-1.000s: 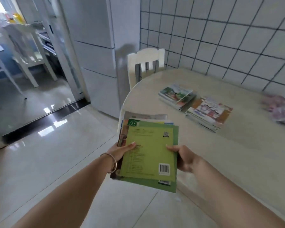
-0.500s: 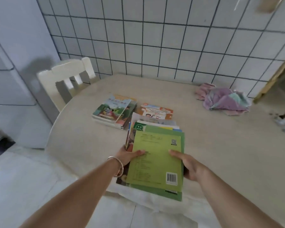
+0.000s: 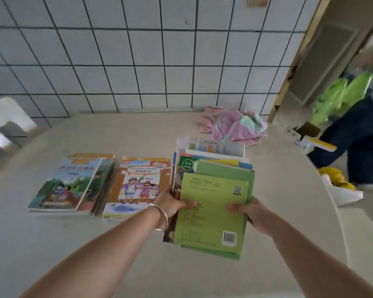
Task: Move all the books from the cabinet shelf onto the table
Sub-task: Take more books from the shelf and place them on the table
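I hold a stack of books with a green back cover on top, above the beige table. My left hand grips the stack's left edge, thumb on the cover, a bracelet on the wrist. My right hand grips its right edge. Two piles lie on the table to the left: one with a blue-green landscape cover, one with an orange cartoon cover. The cabinet shelf is out of view.
A crumpled pink and purple cloth lies at the table's far side by the tiled wall. A white chair stands at the left. A person in dark trousers is beyond the table's right edge, near small boxes.
I have stepped from the floor up to the table and turned right. The stack in both hands now hangs over the tabletop, right of the two piles.
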